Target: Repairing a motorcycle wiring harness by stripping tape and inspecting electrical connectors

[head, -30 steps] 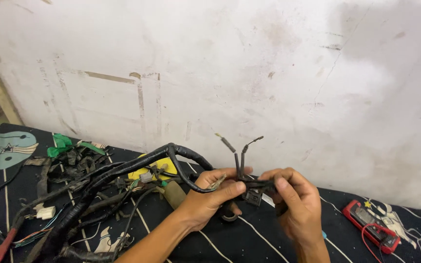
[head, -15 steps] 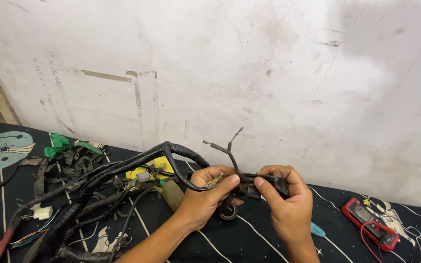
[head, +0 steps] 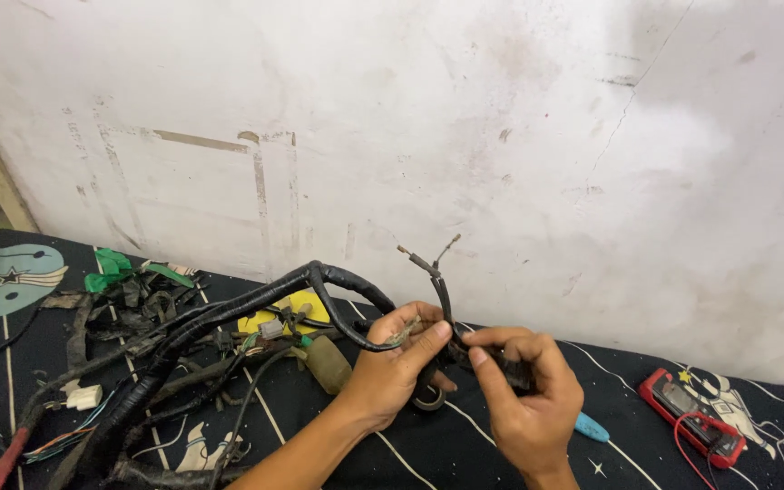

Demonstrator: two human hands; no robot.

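Both hands are clamped on one black wiring harness point(head: 229, 318), held up just above the dark patterned cloth point(head: 338, 445) that covers the surface. Left hand point(head: 396, 367) has its grip closed around the taped trunk of the harness, thumb pressed on top, where a thin branch with two bare-ended leads point(head: 428, 263) rises and forks toward the wall. Right hand point(head: 524, 395) pinches a black connector point(head: 510, 372) on that same branch between thumb and fingers, its fingertips touching those of the left hand. From the left hand the thick bundle arches up and runs down toward the surface's left edge, where it spreads into a tangle of cables and plugs, a white connector point(head: 83, 396) among them. A red multimeter point(head: 691, 417) lies near the right edge, well apart from the hands, and a blue tool tip point(head: 592, 426) shows just beside the right wrist.
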